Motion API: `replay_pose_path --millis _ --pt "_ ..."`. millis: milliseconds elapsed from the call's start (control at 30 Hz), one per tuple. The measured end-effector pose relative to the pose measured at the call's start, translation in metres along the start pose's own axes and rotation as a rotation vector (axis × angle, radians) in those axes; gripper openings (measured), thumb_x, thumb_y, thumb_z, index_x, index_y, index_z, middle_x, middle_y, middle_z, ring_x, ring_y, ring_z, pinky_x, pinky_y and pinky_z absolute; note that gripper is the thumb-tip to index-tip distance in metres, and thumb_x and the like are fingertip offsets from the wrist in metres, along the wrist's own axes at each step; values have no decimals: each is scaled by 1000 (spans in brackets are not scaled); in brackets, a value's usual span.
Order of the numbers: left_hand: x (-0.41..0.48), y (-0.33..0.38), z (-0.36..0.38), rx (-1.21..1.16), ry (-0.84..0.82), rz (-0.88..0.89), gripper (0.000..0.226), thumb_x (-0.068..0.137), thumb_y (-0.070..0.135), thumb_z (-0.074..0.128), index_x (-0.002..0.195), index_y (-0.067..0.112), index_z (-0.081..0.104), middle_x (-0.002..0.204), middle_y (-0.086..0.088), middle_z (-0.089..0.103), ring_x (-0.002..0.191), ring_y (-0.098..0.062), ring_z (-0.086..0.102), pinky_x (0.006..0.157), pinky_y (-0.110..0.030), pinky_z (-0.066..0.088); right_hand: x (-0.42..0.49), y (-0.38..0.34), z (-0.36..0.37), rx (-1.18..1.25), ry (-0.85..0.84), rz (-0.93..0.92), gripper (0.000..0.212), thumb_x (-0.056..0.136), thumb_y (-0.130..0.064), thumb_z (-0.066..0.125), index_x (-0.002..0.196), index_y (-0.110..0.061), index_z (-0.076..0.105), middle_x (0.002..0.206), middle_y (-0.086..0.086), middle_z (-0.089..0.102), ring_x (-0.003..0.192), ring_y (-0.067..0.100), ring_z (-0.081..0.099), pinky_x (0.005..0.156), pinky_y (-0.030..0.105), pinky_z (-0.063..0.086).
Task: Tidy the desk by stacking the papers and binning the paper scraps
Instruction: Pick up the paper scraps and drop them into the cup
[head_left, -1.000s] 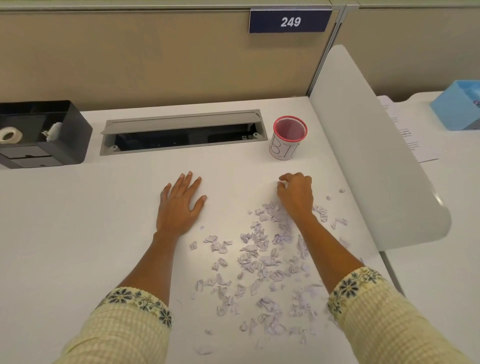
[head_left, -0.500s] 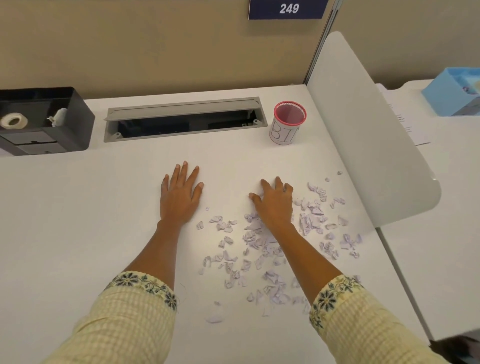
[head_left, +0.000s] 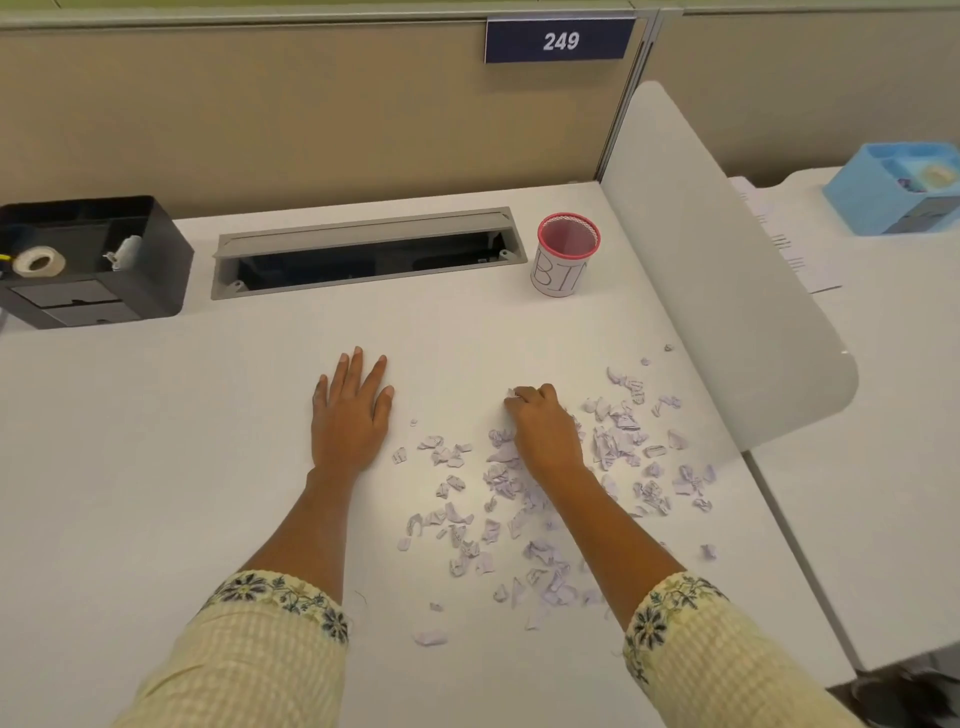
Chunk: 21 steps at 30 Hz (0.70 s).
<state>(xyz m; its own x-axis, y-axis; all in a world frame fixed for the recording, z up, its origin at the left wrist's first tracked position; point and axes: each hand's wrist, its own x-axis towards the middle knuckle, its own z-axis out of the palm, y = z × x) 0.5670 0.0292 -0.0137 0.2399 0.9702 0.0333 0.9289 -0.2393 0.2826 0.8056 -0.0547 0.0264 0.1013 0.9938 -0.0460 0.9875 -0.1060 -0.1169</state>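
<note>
Several small pale lilac paper scraps (head_left: 496, 480) lie scattered over the white desk (head_left: 156, 467), mostly between and to the right of my arms. My right hand (head_left: 543, 431) sits on the upper part of the pile with its fingers curled, and a scrap shows at its fingertips. My left hand (head_left: 350, 415) lies flat on the bare desk, fingers straight, left of the scraps. A small cup with a pink mesh rim and "BIN" written on it (head_left: 565, 255) stands upright at the back right.
A black desk organiser (head_left: 93, 260) with a tape roll stands at the back left. An open grey cable tray (head_left: 363, 254) runs along the back. A white divider panel (head_left: 727, 291) borders the right side; beyond it lie printed papers (head_left: 789, 249) and a blue box (head_left: 898, 189).
My right hand went from lying flat on the scraps to curling its fingers round some of them. The left hand stayed flat in place. The camera view shifted slightly.
</note>
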Motion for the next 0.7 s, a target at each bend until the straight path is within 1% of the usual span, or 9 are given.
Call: replay_pose_path --millis 100,167,233,333,400,433,500,600,700 --pt "1 0 1 -4 13 -5 50 103 39 28 152 29 26 161 -1 17 150 -19 11 121 -44 8 5 9 2 2 36 -32 40 86 12 48 119 -5 62 123 8 61 111 23 48 67 25 41" --pt "0 0 1 -10 24 -2 50 103 41 26 151 29 28 161 -2 18 149 -19 12 121 -44 10 11 13 1 83 71 20 36 87 11 47 112 -5 67 114 8 66 102 23 53 70 26 46" --pt "0 0 1 -25 29 -2 53 100 44 23 151 29 30 161 -1 20 149 -19 13 121 -43 9 20 17 -3 337 105 214 31 90 6 51 108 -6 73 109 9 71 96 23 62 78 27 51" --pt "0 0 1 -58 50 -9 54 98 44 25 149 29 35 160 -1 23 149 -18 16 121 -43 11 33 30 -14 836 109 599 17 85 1 66 98 -5 76 98 11 75 81 19 68 76 26 55" --pt "1 0 1 -69 63 -12 53 98 43 27 148 29 37 159 -2 25 148 -19 17 120 -43 13 40 41 -20 1069 69 756 14 81 0 72 94 -4 76 94 13 74 76 20 68 77 32 59" --pt "1 0 2 -70 67 -13 53 98 43 28 148 29 37 159 -2 26 148 -19 18 120 -44 13 42 46 -25 1161 56 801 14 81 1 73 94 -3 76 94 14 74 74 19 67 74 31 60" --pt "2 1 2 -71 71 -16 53 98 44 28 147 29 38 158 -2 27 148 -19 19 120 -44 14 50 54 -35 1316 43 830 17 80 4 72 97 2 74 96 16 72 78 20 67 68 24 58" --pt "2 2 2 -72 71 -25 53 98 44 28 147 30 38 158 -1 27 148 -18 18 120 -43 14 66 64 -54 1455 46 797 23 82 8 68 105 9 69 99 21 69 87 25 67 72 24 58" --pt "3 2 2 -73 68 -33 53 97 44 29 147 30 38 159 0 26 148 -17 18 121 -43 13 90 71 -77 1505 72 760 22 83 10 65 105 10 68 87 17 67 72 19 65 64 19 58"
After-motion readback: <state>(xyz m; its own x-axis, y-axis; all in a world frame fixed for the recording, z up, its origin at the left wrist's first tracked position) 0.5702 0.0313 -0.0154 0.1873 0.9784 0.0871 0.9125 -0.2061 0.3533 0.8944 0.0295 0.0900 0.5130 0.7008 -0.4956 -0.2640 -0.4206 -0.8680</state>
